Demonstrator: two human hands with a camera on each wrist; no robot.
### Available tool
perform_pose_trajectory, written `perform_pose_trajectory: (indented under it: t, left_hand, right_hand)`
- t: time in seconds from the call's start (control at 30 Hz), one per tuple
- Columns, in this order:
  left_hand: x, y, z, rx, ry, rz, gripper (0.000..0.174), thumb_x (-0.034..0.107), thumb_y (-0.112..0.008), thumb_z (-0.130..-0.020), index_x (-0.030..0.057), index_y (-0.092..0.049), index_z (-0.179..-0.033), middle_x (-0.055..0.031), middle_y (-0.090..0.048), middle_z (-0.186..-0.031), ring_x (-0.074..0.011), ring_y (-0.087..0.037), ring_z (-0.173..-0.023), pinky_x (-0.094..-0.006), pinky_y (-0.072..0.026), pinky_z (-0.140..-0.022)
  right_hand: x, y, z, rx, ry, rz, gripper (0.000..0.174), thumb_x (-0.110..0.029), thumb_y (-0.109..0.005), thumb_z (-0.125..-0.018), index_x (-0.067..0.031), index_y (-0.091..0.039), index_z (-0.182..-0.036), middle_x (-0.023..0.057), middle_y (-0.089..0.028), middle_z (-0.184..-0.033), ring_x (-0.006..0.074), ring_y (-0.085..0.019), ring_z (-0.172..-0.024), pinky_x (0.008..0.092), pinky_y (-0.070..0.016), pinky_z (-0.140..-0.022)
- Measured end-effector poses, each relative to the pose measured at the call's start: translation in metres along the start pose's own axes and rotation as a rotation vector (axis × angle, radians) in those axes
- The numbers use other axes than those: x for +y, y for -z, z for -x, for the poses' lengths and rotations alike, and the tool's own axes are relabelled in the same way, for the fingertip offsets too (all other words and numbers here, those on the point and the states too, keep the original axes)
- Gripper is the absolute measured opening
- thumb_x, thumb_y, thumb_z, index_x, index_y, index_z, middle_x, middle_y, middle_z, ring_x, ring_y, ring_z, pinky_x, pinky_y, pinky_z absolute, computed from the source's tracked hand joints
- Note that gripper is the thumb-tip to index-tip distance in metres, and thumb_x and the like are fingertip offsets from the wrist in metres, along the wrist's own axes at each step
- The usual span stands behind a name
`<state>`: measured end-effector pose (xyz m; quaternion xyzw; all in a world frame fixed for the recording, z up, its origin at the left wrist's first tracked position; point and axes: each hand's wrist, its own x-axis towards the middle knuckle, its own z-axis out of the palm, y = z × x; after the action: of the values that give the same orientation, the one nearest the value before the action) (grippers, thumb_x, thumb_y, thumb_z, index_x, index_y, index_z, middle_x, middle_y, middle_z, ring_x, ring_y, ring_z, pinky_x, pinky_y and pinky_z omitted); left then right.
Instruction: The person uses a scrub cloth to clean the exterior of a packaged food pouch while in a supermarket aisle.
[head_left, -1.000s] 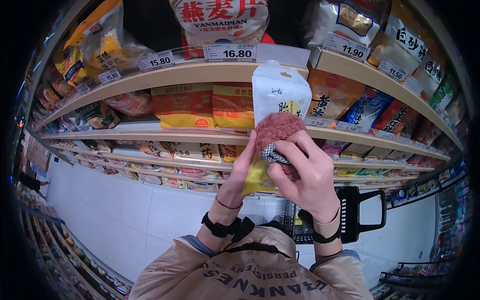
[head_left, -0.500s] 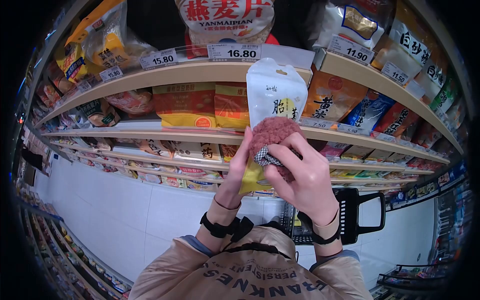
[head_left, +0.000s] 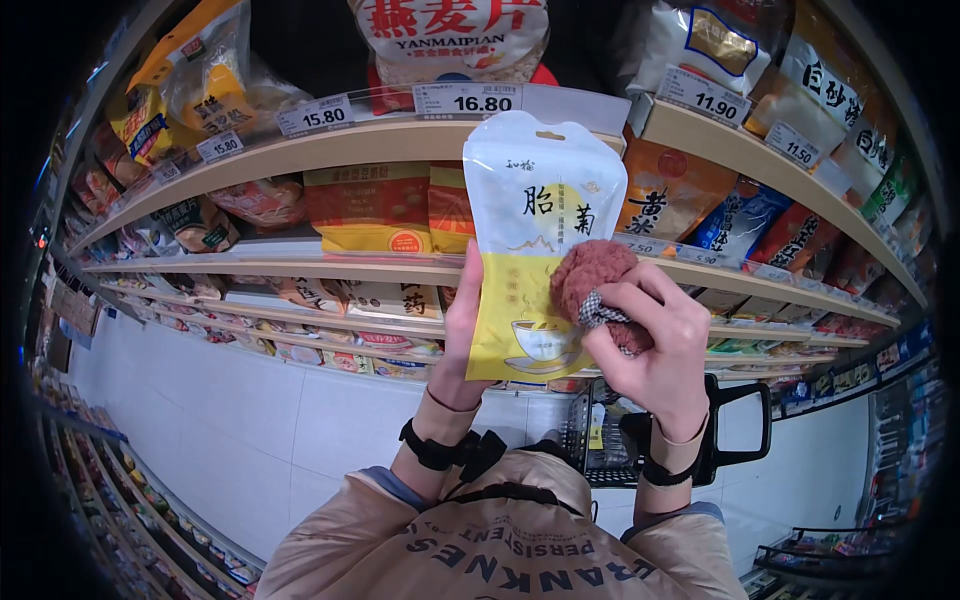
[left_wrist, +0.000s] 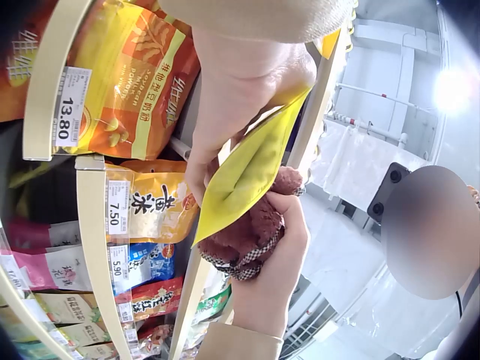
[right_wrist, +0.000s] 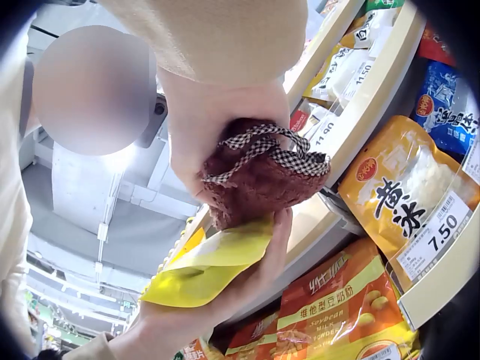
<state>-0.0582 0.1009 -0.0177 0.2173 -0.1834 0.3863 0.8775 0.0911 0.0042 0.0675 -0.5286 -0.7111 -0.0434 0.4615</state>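
Pouch [head_left: 540, 250] first: it is white on top and yellow below. It is up in the air in front of the shelf [head_left: 350, 145], not on it. The left hand [head_left: 462, 335] holds it by its left edge, with the fingers behind it. The right hand [head_left: 655, 350] is closed round a fuzzy red-brown cloth [head_left: 592, 275] with a checked trim. The cloth presses on the right side of the pouch, about halfway up.

It looks like the pouch is being wiped. The wipe seems to be partway, since the cloth sits at one side only. To do the rest, the cloth would need to slide over the front. The left hand would need to hold the thin pouch stiff, so it does not bend or slip.

The pouch says 胎菊 in big dark letters, and it has a picture of a cup on the yellow part. The other writing on it is too small to read.

Above, a big bag [head_left: 445, 35] says YANMAIPIAN, and the white price tag [head_left: 467, 100] under it says 16.80. A second tag [head_left: 313, 118] to the left says 15.80, and a third tag [head_left: 697, 93] to the right says 11.90. Behind the cloth, an orange bag [head_left: 665, 190] says 黄冰. The right wrist view shows its own small tag [right_wrist: 433, 238], which says 7.50. A black basket [head_left: 735, 420] is below the right hand.
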Motion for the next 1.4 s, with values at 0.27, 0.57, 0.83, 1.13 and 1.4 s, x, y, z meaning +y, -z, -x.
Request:
perform_pose_trajectory:
  t: [0.27, 0.57, 0.83, 1.13, 1.4]
  left_hand:
    - [-0.001, -0.007, -0.002, -0.027, 0.078, -0.091, 0.07, 0.055, -0.022, -0.105, 0.002, -0.03, -0.15, -0.0192, -0.046, -0.144, -0.0285, -0.051, -0.129, -0.0451, -0.042, -0.11]
    - [0.003, 0.004, 0.005, -0.001, -0.002, -0.129, 0.069, 0.055, -0.024, -0.105, 0.004, -0.03, -0.151, -0.0163, -0.046, -0.145, -0.0293, -0.051, -0.13, -0.0447, -0.0424, -0.109]
    - [-0.007, 0.008, 0.011, -0.033, -0.032, -0.284, 0.066, 0.053, -0.026, -0.105, 0.0055, -0.031, -0.15, -0.0141, -0.046, -0.144, -0.0258, -0.051, -0.129, -0.0425, -0.0436, -0.108]
    - [-0.007, 0.004, 0.005, -0.213, 0.063, 0.096, 0.069, 0.054, -0.024, -0.105, 0.0051, -0.026, -0.153, -0.0182, -0.041, -0.151, -0.0336, -0.048, -0.133, -0.049, -0.0427, -0.108]
    - [-0.009, 0.023, 0.012, -0.132, 0.04, 0.02, 0.068, 0.054, -0.025, -0.105, 0.0057, -0.027, -0.153, -0.0162, -0.043, -0.148, -0.0305, -0.049, -0.132, -0.0467, -0.0412, -0.109]
  right_hand:
    - [-0.01, -0.03, 0.001, -0.066, 0.18, -0.104, 0.028, -0.005, -0.07, -0.073, -0.0015, -0.065, -0.1, 0.0102, -0.059, -0.089, 0.0292, -0.064, -0.076, 0.0381, -0.0538, -0.068]
    - [0.012, -0.012, -0.009, 0.132, 0.07, 0.025, 0.024, -0.002, -0.071, -0.07, 0.0002, -0.068, -0.093, 0.0104, -0.06, -0.085, 0.0276, -0.064, -0.069, 0.035, -0.0529, -0.063]
    - [-0.002, -0.029, -0.008, 0.106, 0.218, -0.079, 0.024, -0.005, -0.072, -0.07, -0.003, -0.068, -0.093, 0.0092, -0.059, -0.085, 0.0278, -0.064, -0.07, 0.0366, -0.0534, -0.064]
    - [0.025, -0.008, -0.016, 0.326, 0.005, 0.042, 0.021, 0.0, -0.07, -0.072, 0.0031, -0.065, -0.092, 0.0129, -0.061, -0.083, 0.0272, -0.064, -0.071, 0.0322, -0.0517, -0.066]
    - [-0.002, -0.015, -0.015, 0.156, 0.219, -0.044, 0.025, -0.006, -0.072, -0.068, -0.0025, -0.069, -0.092, 0.0089, -0.06, -0.083, 0.0259, -0.064, -0.069, 0.0346, -0.0532, -0.063]
